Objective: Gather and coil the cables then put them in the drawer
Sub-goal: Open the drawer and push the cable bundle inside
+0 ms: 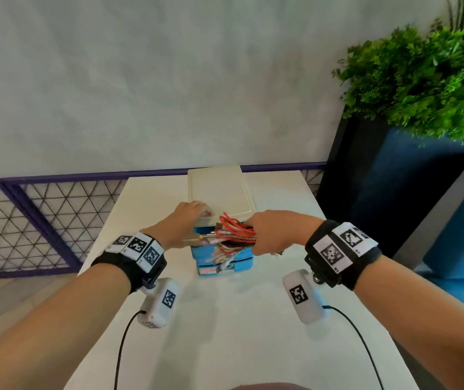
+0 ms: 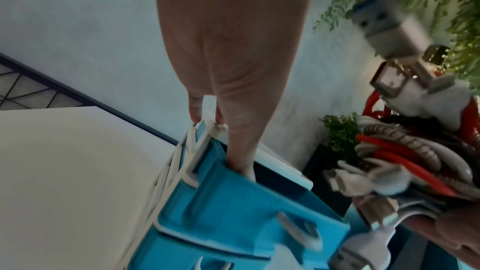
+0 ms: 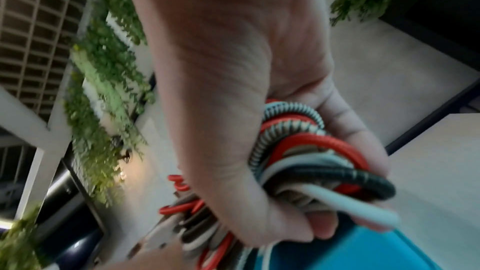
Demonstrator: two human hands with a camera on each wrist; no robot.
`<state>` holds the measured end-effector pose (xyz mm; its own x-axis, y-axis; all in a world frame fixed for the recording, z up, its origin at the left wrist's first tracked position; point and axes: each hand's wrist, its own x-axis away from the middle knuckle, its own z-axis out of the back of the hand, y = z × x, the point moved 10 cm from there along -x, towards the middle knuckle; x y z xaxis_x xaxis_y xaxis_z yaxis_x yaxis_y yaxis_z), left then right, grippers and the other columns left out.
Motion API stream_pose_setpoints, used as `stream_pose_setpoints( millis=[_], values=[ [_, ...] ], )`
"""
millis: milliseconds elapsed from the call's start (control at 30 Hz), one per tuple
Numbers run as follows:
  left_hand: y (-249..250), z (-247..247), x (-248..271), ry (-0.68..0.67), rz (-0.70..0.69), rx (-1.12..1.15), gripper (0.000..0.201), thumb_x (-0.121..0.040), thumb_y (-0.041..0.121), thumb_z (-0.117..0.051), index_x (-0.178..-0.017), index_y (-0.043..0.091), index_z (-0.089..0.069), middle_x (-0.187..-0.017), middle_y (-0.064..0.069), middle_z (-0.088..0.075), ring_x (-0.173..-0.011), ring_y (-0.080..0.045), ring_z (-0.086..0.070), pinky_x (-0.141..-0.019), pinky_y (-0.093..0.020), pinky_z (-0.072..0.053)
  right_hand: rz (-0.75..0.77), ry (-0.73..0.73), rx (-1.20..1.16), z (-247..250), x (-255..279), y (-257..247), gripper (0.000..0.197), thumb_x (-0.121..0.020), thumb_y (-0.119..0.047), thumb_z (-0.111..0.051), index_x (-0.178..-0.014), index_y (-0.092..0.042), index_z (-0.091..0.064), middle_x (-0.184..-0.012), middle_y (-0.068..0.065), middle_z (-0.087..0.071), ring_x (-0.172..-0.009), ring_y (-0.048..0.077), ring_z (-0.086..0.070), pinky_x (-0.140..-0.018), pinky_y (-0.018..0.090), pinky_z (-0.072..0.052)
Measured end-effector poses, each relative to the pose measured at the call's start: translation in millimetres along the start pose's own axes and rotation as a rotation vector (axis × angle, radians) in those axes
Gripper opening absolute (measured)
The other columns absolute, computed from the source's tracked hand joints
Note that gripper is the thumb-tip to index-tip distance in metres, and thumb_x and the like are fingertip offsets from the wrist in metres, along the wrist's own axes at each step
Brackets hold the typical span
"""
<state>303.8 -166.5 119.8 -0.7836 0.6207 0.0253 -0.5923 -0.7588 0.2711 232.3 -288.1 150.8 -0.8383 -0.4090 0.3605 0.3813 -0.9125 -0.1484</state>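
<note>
Cables [image 1: 235, 235], a mixed bundle of them, sit bunched in my right hand [image 1: 271, 235], whose grip is closed round the middle of the coil. I am holding it just above the open top drawer [image 1: 198, 230] of the small blue-fronted drawer unit [image 1: 219, 192] on the white counter [image 1: 225, 319]. My left hand [image 1: 188, 218] rests on the front corner of the unit's cream top, fingers [image 2: 194, 110] straight and pressing down, thumb reaching over the blue drawer front; it holds nothing that I can see.

The bundle looks light and soft, but springy. I expect the loops to fan open the moment my fingers relax, so the middle, where every strand crosses, is the right place to keep hold. The loose ends are the awkward part: several stiff metal USB plugs [image 2: 389, 26] stick out to the left of the coil and could catch on the drawer's rim.

The red cable [image 3: 319, 143] is smooth and rubbery, round in section. Others wear a braided sleeve in striped grey and white or dark bands, which should slip less against my skin. A plain white one [image 3: 355, 202] loops out past my fingertips. The drawer fronts are glossy moulded plastic with a recessed pull, hard and slick. A leafy green plant [image 1: 422, 80] stands well apart to the right.
</note>
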Motion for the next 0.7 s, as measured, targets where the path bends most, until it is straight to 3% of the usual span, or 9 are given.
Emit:
stream_pose_setpoints(
  millis=[100, 167, 267, 367, 467, 533, 600, 667, 700],
  values=[
    [-5, -10, 3, -0.144, 0.009, -0.067, 0.101, -0.06, 0.067, -0.067, -0.144, 0.025, -0.03, -0.15, -0.001, -0.029, -0.141, -0.025, -0.022, -0.11, -0.04, -0.021, -0.131, 0.107, 0.027, 30, 6, 22, 0.022, -0.08, -0.029, -0.059, -0.099, -0.019, -0.06, -0.079, 0.001, -0.067, -0.064, 0.018, -0.061, -0.057, 0.026, -0.047],
    [-11, -16, 8, -0.265, 0.104, -0.04, 0.117, -0.055, 0.068, -0.074, -0.147, 0.032, -0.011, -0.156, 0.004, -0.01, -0.145, -0.025, -0.003, -0.115, -0.052, -0.014, -0.232, 0.193, 0.104, 44, 10, 30, 0.021, -0.082, -0.03, -0.056, -0.099, -0.018, -0.058, -0.075, -0.001, -0.061, -0.066, 0.018, -0.059, -0.058, 0.027, -0.045],
    [-9, -23, 11, -0.366, 0.13, -0.05, 0.129, -0.054, 0.068, -0.076, -0.149, 0.032, 0.004, -0.158, 0.006, 0.015, -0.145, -0.025, 0.016, -0.116, -0.056, -0.004, -0.334, 0.291, 0.309, 49, 18, 23, 0.02, -0.089, -0.027, -0.052, -0.106, -0.016, -0.052, -0.074, -0.004, -0.048, -0.07, 0.019, -0.053, -0.062, 0.031, -0.04],
    [-14, -24, 14, -0.394, 0.154, -0.034, 0.13, -0.054, 0.068, -0.076, -0.148, 0.037, 0.008, -0.156, 0.008, 0.025, -0.144, -0.023, 0.023, -0.117, -0.054, 0.0, -0.346, 0.236, 0.444, 24, 17, 5, 0.022, -0.093, -0.019, -0.051, -0.114, -0.013, -0.049, -0.095, 0.0, -0.059, -0.083, 0.022, -0.06, -0.064, 0.031, -0.036],
    [-15, -22, 16, -0.398, 0.158, 0.013, 0.129, -0.053, 0.066, -0.078, -0.147, 0.038, 0.004, -0.156, 0.012, 0.024, -0.144, -0.021, 0.022, -0.118, -0.054, -0.002, -0.413, 0.128, 0.471, -9, 8, -1, 0.027, -0.092, -0.01, -0.053, -0.119, -0.008, -0.05, -0.107, 0.005, -0.062, -0.093, 0.023, -0.065, -0.068, 0.028, -0.046],
    [-11, -17, 15, -0.364, 0.148, 0.055, 0.119, -0.054, 0.062, -0.08, -0.145, 0.037, -0.008, -0.157, 0.011, 0.008, -0.145, -0.022, 0.01, -0.117, -0.054, -0.011, -0.471, 0.06, 0.482, -22, 3, -2, 0.03, -0.09, -0.007, -0.055, -0.12, -0.004, -0.051, -0.106, 0.007, -0.061, -0.093, 0.026, -0.066, -0.073, 0.032, -0.055],
    [-6, -7, 13, -0.287, 0.125, 0.099, 0.091, -0.054, 0.057, -0.082, -0.125, 0.036, -0.028, -0.14, 0.008, -0.023, -0.136, -0.024, -0.016, -0.105, -0.048, -0.028, -0.512, -0.007, 0.494, -26, -5, -5, 0.031, -0.089, -0.005, -0.055, -0.12, -0.003, -0.054, -0.105, 0.008, -0.058, -0.096, 0.027, -0.064, -0.067, 0.035, -0.056],
    [1, -1, 13, -0.246, 0.077, 0.077, 0.067, -0.057, 0.056, -0.08, -0.1, 0.033, -0.034, -0.122, 0.01, -0.031, -0.122, -0.023, -0.028, -0.092, -0.042, -0.033, -0.557, -0.076, 0.511, -27, -12, -9, 0.03, -0.089, -0.008, -0.055, -0.118, -0.003, -0.057, -0.113, 0.008, -0.058, -0.098, 0.029, -0.062, -0.062, 0.036, -0.055],
    [3, -2, 13, -0.259, 0.064, 0.058, 0.06, -0.06, 0.058, -0.078, -0.094, 0.031, -0.035, -0.124, 0.007, -0.031, -0.123, -0.026, -0.027, -0.093, -0.043, -0.032, -0.581, -0.112, 0.528, -27, -15, -11, 0.028, -0.089, -0.01, -0.055, -0.116, -0.003, -0.059, -0.115, 0.008, -0.059, -0.098, 0.029, -0.063, -0.063, 0.036, -0.056]
  ],
)
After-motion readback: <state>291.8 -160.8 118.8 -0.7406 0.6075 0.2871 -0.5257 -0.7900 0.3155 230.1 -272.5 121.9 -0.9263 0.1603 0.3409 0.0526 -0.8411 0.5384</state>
